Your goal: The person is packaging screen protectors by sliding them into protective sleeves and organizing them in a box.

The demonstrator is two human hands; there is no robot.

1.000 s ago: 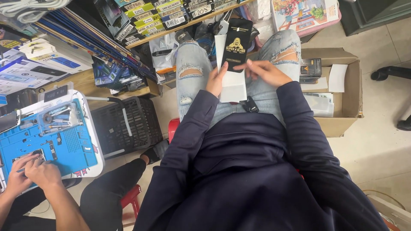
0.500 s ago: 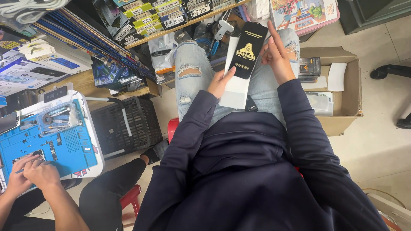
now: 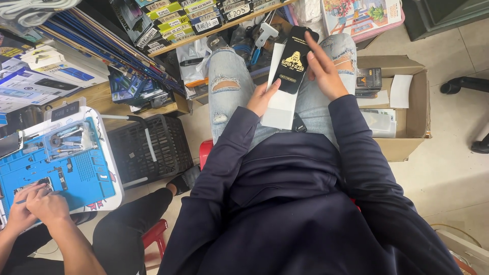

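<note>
Only the head view: seated person in dark navy long sleeves and ripped light-blue jeans, looking down at own lap. Slim black rectangular packet with gold print (image 3: 295, 60) sits over the thighs, tilted, top end toward the shelves, lying on a longer white flat card sleeve (image 3: 281, 97). Left hand (image 3: 262, 98) grasps the lower left edge of the white sleeve, thumb on top just beside the black packet's bottom end. Right hand (image 3: 323, 69) is along the black packet's right edge, fingers extended and pressed against its side, palm on the right thigh; grip looks loose, more touching than clenched. Both forearms angle inward from the elbows, meeting over the knees.

Packages: open brown cardboard box (image 3: 407, 97) on the floor just right of the right leg, holding small dark boxes, a white card and clear-wrapped packs. Wooden shelf (image 3: 214, 33) ahead of the knees carries a row of small yellow-green and black boxes with white labels. White flat boxes (image 3: 46, 76) stacked at far left. Pink-edged colourful picture box (image 3: 364, 18) top right. Black plastic crate (image 3: 147, 147) on the floor left of the left leg.

Lower left: another person's two hands (image 3: 35, 206) rest on a blue work mat (image 3: 61, 163) on a white counter, well apart from the packet.
</note>
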